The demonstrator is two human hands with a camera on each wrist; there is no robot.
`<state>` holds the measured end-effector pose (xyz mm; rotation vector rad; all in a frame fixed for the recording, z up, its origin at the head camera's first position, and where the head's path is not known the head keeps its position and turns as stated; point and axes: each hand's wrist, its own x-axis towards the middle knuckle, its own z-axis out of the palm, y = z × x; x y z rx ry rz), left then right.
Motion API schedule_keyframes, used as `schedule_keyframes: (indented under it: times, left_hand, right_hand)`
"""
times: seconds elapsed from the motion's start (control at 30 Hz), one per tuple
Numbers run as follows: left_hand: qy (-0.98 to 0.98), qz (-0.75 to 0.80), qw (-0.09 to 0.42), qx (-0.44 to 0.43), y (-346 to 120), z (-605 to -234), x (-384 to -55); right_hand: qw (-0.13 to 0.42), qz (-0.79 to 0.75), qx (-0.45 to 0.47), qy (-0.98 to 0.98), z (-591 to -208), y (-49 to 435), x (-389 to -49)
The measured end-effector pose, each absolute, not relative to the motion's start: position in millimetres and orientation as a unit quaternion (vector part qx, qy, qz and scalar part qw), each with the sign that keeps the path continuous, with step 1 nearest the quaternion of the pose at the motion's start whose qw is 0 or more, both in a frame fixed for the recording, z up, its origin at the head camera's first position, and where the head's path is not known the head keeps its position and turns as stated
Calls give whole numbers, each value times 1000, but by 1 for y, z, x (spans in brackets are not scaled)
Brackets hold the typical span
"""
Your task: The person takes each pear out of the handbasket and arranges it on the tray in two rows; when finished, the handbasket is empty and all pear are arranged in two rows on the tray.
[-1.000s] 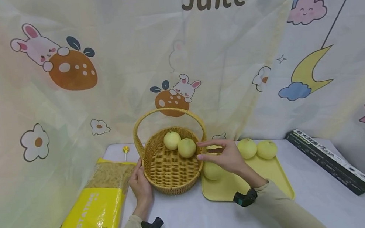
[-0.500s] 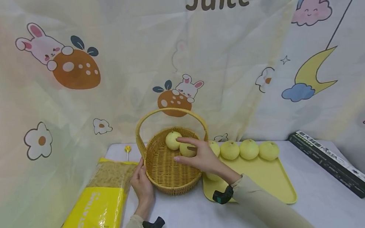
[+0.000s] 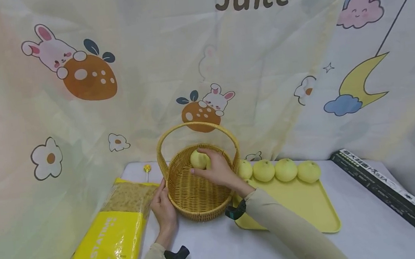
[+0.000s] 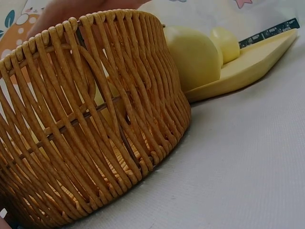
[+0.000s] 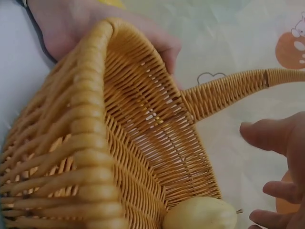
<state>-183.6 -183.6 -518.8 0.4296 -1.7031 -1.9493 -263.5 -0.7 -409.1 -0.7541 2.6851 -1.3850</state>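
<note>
A round wicker basket [image 3: 200, 193] with a tall arched handle stands on the white table. Inside, toward its back, sit two pale yellow-green pears [image 3: 197, 159], one mostly covered by my right hand [image 3: 217, 168]. That hand reaches in over the right rim, thumb and fingers spread around the pears in the head view. The right wrist view shows a gap between thumb and fingers with nothing in it, and a pear [image 5: 200, 213] lies apart below. My left hand [image 3: 164, 208] holds the basket's outer left side, its fingers [image 5: 167, 50] along the wall.
A yellow tray [image 3: 295, 204] to the basket's right bears several more pears [image 3: 285, 170] along its far edge. On the left lie a yellow pasta bag [image 3: 108, 237] and a lollipop [image 3: 147, 169]. A long black box [image 3: 382, 187] lies far right, before a printed curtain [image 3: 140, 69].
My right hand has moved left from the basket's right rim to over the pears inside. My left hand stays at the basket. The head view has shifted slightly.
</note>
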Motion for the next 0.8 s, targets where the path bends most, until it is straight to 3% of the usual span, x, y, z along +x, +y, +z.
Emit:
schedule_keyframes:
  times: [0.3, 0.8]
  left_hand:
    - [-624, -720, 258, 159, -183, -518, -185]
    - [-627, -718, 258, 158, -183, -518, -184]
  right_hand:
    - [-27, -400, -225, 888, -417, -5, -280]
    - [47, -395, -155, 904, -426, 3, -291]
